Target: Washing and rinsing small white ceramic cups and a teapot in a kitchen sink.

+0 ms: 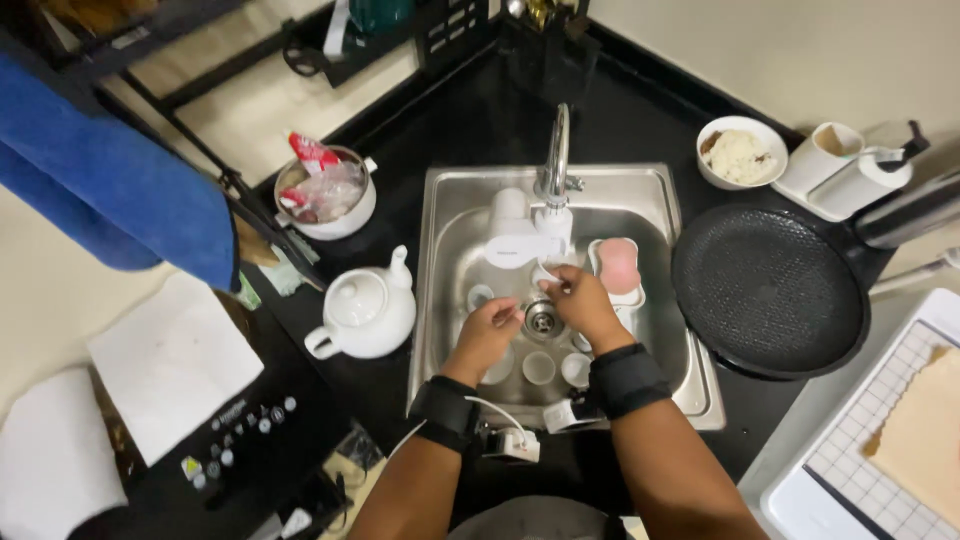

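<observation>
Frame centre: right hand fingers grip a small white cup under faucet; left hand curled, contents indiscernible, over sink.

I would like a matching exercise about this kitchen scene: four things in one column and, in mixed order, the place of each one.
Things:
1. white teapot
2. black round pan
3. small white cups
4. bowl of food

Places:
A. inside the sink
B. counter left of the sink
C. far right, behind the pan
D. counter right of the sink

Pairs: 1-B, 2-D, 3-A, 4-C
</observation>
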